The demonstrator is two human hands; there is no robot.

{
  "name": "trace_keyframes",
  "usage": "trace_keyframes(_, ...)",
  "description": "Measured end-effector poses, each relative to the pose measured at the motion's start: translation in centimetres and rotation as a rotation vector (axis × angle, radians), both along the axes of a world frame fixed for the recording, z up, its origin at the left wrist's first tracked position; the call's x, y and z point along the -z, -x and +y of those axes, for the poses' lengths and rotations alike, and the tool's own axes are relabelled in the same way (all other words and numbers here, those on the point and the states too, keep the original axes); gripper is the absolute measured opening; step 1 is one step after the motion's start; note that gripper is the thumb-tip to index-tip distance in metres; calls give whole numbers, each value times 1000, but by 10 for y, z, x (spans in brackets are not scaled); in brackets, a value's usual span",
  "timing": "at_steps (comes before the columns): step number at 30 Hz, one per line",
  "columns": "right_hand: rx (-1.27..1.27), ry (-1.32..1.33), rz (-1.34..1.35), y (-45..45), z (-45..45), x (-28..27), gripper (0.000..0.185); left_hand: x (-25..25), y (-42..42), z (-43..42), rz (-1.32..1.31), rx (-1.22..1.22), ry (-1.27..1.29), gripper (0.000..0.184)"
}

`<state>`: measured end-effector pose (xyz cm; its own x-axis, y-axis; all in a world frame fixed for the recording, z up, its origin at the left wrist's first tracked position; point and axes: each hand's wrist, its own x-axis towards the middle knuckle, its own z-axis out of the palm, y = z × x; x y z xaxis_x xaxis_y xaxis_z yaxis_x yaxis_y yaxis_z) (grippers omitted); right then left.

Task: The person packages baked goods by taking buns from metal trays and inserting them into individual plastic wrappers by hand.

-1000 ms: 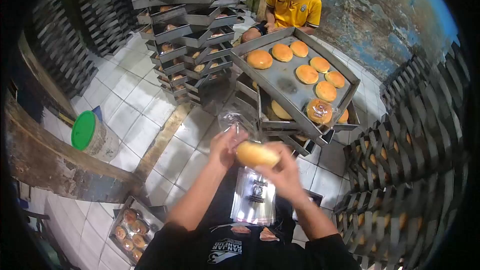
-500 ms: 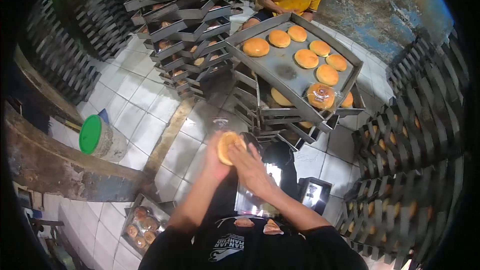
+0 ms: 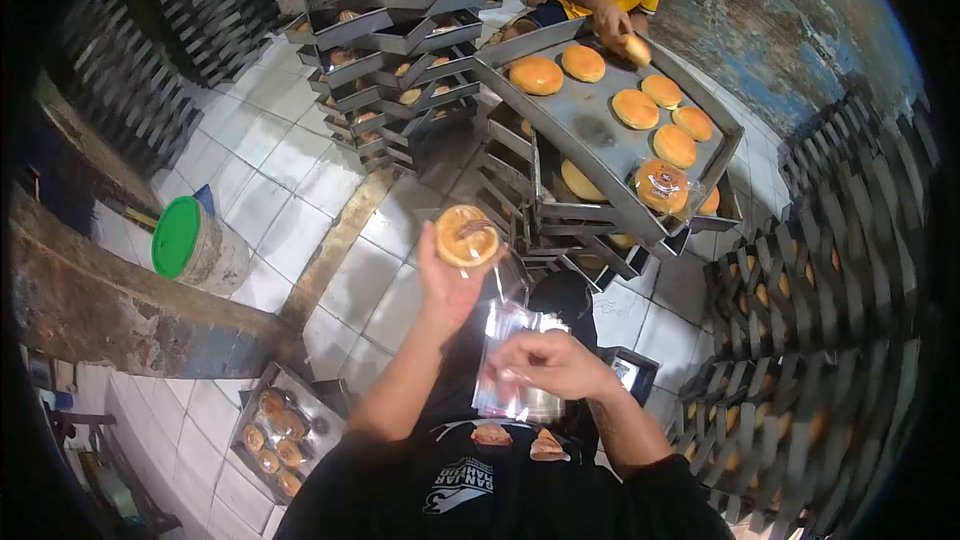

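In the head view, the left hand [image 3: 448,282] cradles a round golden bun [image 3: 466,237], apparently inside a clear plastic wrapper [image 3: 512,278], grip curled beneath it; the right hand [image 3: 550,365] bends over a stack of clear plastic bags [image 3: 512,402], pinching or not I cannot tell; on the grey metal tray [image 3: 585,105], one round bagged bun [image 3: 661,186] looks done, several bare golden buns [image 3: 635,109] are left unwrapped.

plastic bags [image 3: 515,404]: glare | floor tiles [image 3: 322,265]: shadowed | edges: curved, dark
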<state>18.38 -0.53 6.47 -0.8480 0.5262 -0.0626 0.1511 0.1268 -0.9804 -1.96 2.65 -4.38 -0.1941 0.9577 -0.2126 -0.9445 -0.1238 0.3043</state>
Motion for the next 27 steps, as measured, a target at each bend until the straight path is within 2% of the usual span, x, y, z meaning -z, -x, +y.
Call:
trace_keyframes(2,89,306,-54,-10,-7,12,14,-2,2,0,-31,23,-26,70)
trace_keyframes(3,245,-151,94,1,-1,33,12,-4,2,-3,-41,40,-37,73)
trace_keyframes(5,316,-295,109,19,6,31,9,-16,-11,0,-16,83,41,79)
trace_keyframes(7,218,-442,118,34,19,50,10,-20,-22,-5,22,157,68,80)
trace_keyframes(8,167,-510,119,37,20,56,11,-22,-21,-4,121,182,108,79)
trace_keyframes(10,-162,-52,208,23,6,46,15,-30,-15,-12,544,34,7,77)
trace_keyframes(11,-324,184,250,14,-2,37,17,-16,-3,-9,386,49,-24,74)
trace_keyframes(12,-651,523,222,4,-5,33,15,-1,9,-5,228,63,-48,71)
trace_keyframes(15,243,124,138,7,-2,38,23,-20,20,-22,21,19,235,68)
trace_keyframes(16,528,-743,24,14,10,41,42,-19,10,-40,-11,137,76,65)
trace_keyframes(17,559,-921,33,17,15,45,39,-23,-1,-48,-30,275,37,63)
trace_keyframes(19,366,-983,162,18,6,38,32,-24,-3,-63,-55,450,145,65)
trace_keyframes(20,358,-976,155,16,7,39,21,-14,-1,-68,207,346,223,64)
trace_keyframes(22,552,-593,5,16,24,51,19,8,5,-52,734,102,313,63)
trace_keyframes(24,726,-268,-83,19,43,74,27,9,2,-50,608,263,170,56)
trace_keyframes(25,721,-264,-87,18,51,87,27,7,3,-47,548,330,94,52)
trace_keyframes(27,716,-245,-92,13,60,108,29,3,1,-41,810,111,131,40)
